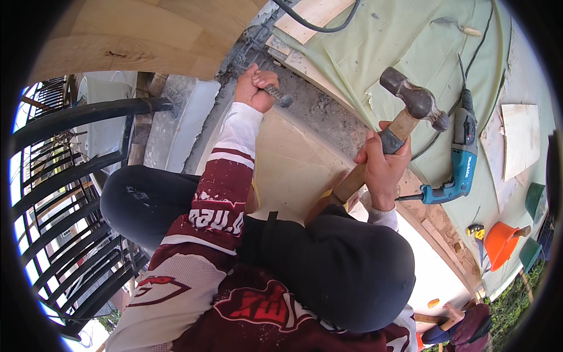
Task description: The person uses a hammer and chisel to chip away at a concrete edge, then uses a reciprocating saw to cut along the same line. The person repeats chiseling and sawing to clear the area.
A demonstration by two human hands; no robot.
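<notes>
- Left hand (255,88): closed around a steel chisel (275,94), whose tip rests on the rough grey mortar strip (328,114) between the pale floor tile (293,164) and the green sheeting (410,53).
- Right hand (381,167): clenched on the wooden handle of a hammer (413,100), the metal head raised clear of the chisel and well apart from it.
- Progress, as a judgement: the mortar strip already looks broken and crumbled along part of its length, with loose grit lying on it; the stretch beside the chisel tip appears to be the part in hand, and more rough material runs on toward the right.
- Idle tool: a blue electric drill (460,158) lies on the sheeting just beside the hammer hand, its cord trailing away.
- Containers: an orange bucket (498,242) lies tipped on its side near the lower right rim; its contents cannot be made out.
- Surroundings: a black metal railing (76,176) at the left.
</notes>
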